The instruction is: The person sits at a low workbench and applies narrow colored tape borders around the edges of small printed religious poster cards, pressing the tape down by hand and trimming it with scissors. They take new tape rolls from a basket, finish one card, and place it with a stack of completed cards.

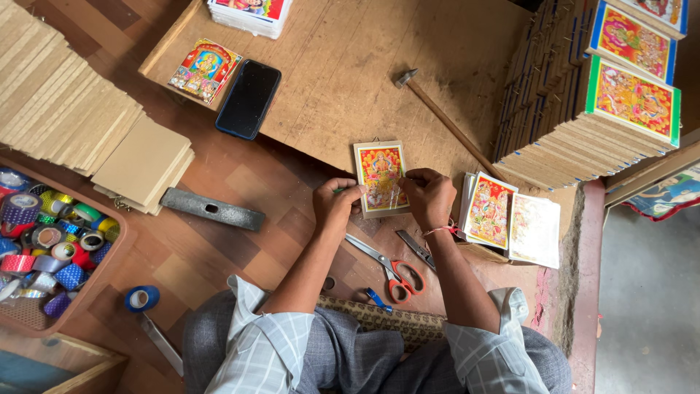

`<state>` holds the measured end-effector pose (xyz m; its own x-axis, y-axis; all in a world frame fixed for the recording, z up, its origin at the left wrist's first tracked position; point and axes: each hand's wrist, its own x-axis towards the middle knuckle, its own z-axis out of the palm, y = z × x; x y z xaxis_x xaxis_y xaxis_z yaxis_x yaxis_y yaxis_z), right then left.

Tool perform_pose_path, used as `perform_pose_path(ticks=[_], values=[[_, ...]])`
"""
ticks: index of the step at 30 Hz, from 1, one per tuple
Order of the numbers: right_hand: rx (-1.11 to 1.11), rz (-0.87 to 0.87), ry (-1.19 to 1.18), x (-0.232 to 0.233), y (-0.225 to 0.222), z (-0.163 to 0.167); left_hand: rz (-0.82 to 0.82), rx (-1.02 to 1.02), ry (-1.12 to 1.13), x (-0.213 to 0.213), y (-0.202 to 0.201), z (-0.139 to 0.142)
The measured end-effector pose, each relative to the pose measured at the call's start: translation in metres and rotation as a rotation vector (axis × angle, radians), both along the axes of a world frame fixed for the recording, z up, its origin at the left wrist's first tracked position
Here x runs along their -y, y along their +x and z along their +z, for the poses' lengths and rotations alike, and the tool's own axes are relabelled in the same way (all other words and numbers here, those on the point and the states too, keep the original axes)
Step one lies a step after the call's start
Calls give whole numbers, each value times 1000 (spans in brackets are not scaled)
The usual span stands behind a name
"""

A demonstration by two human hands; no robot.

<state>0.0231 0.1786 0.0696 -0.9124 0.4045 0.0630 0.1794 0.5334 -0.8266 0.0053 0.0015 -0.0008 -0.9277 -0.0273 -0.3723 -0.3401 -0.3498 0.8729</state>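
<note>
Both hands pinch one small picture board (380,177) on the wooden bench (335,80): the left hand (337,204) has its grip closed on the lower left edge, the right hand (428,195) on the right edge. I think the print must stay flat and square while pressed. Scissors (390,268) lie just below the grip, loose prints (510,219) to its right, a hammer (445,120) above

— What lies at the upper left of the frame?
— A black phone (248,98) beside a small colourful print (205,71), stacked plain boards (65,109) further left.
— And lower down?
— Red-handled scissors (390,268) at lower centre, a tray of shiny tape rolls (44,244) at the left edge.
</note>
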Motion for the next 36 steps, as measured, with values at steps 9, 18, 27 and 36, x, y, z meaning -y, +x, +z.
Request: perform_pose_path(ticks=[9, 18, 27, 36], values=[[16, -20, 17, 1, -1, -2, -1, 0, -15, 0, 0, 3], [22, -23, 34, 0, -1, -4, 6, 4, -12, -2, -1, -2], [23, -53, 86, -1, -3, -11, 7, 13, -25, -2, -1, 0], [-114, -76, 123, -24, -12, -17, 42, 31, 31, -3, 0, 7]])
